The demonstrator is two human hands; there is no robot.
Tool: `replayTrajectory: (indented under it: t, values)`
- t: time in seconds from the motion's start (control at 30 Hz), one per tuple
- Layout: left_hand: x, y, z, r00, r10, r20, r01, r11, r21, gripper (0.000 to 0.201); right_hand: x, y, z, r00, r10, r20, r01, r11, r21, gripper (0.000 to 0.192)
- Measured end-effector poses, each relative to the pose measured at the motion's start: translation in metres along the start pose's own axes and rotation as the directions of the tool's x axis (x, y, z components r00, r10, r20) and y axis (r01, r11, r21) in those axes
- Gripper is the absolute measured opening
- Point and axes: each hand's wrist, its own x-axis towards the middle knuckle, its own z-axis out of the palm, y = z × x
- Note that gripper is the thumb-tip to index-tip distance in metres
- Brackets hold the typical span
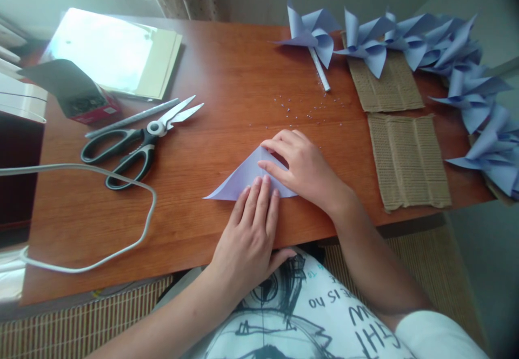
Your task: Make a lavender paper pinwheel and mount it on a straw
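Observation:
A sheet of pale lilac paper (237, 178), folded into a triangle, lies on the wooden table in front of me. My left hand (253, 226) rests flat on its lower middle, fingers stretched out and thumb spread toward the table's edge. At the upper right side of the triangle is my right hand (304, 164). Its index fingertip touches the top corner and its thumb lies on the paper, with a gap between them. The right palm covers part of the paper's right side.
Scissors (154, 128) and a grey rod (133, 117) lie left, near an open box (91, 105), a paper stack (162, 67) and a white cable (152, 207). Several lilac pinwheels (367, 45) and corrugated cardboard pieces (409, 161) line the right. One pinwheel (310, 32) has a white stick.

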Motion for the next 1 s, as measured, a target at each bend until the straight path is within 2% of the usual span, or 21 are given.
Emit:
replayTrajectory:
  t: [0.1, 0.17, 0.3, 0.47, 0.6, 0.7, 0.77, 0.83, 0.9, 0.93, 1.0]
  values:
    - [0.0, 0.0, 0.001, 1.0, 0.005, -0.004, -0.005, 1.0, 0.013, 0.101, -0.027, -0.006, 0.003, 0.998, -0.014, -0.068, 0.009, 0.998, -0.067, 0.045]
    - [0.001, 0.0, 0.001, 1.0, 0.004, -0.003, -0.004, 1.0, 0.013, 0.1, -0.047, -0.008, 0.009, 0.988, -0.034, -0.149, 0.015, 0.991, -0.132, 0.047]
    - [0.0, 0.0, 0.001, 1.0, 0.006, 0.001, -0.006, 1.0, 0.009, 0.103, -0.076, -0.006, 0.018, 0.974, 0.02, -0.227, -0.074, 0.97, -0.232, 0.052]
    - [0.0, 0.001, -0.001, 1.0, -0.006, 0.015, 0.006, 1.0, 0.01, 0.101, -0.097, 0.002, 0.012, 0.957, 0.129, -0.259, -0.194, 0.951, -0.242, 0.064]
    - [0.001, 0.002, -0.001, 1.0, -0.003, 0.017, 0.003, 1.0, 0.011, 0.1, -0.099, 0.001, 0.004, 0.938, 0.174, -0.3, -0.241, 0.949, -0.204, 0.067]
    - [0.0, 0.001, -0.001, 1.0, -0.001, 0.014, 0.001, 1.0, 0.018, 0.101, -0.091, -0.011, 0.004, 0.907, 0.168, -0.385, -0.196, 0.98, -0.035, 0.055]
    - [0.0, 0.001, -0.001, 1.0, 0.0, 0.015, -0.001, 1.0, 0.022, 0.101, -0.084, -0.023, 0.008, 0.896, 0.217, -0.388, -0.152, 0.97, 0.191, 0.045]
    - [0.0, 0.001, -0.001, 1.0, 0.001, 0.017, -0.002, 1.0, 0.025, 0.1, -0.076, -0.032, 0.017, 0.904, 0.306, -0.298, -0.147, 0.879, 0.454, 0.039]
    - [0.0, 0.001, -0.001, 1.0, 0.003, 0.018, -0.003, 1.0, 0.027, 0.098, -0.069, -0.035, 0.028, 0.912, 0.34, -0.231, -0.125, 0.766, 0.63, 0.038]
    - [0.0, 0.001, -0.001, 1.0, 0.003, 0.017, -0.004, 1.0, 0.026, 0.096, -0.067, -0.035, 0.033, 0.916, 0.339, -0.216, -0.118, 0.741, 0.661, 0.039]
    - [0.0, 0.001, -0.002, 1.0, 0.006, 0.017, -0.007, 1.0, 0.023, 0.095, -0.064, -0.033, 0.04, 0.923, 0.322, -0.21, -0.112, 0.747, 0.655, 0.04]
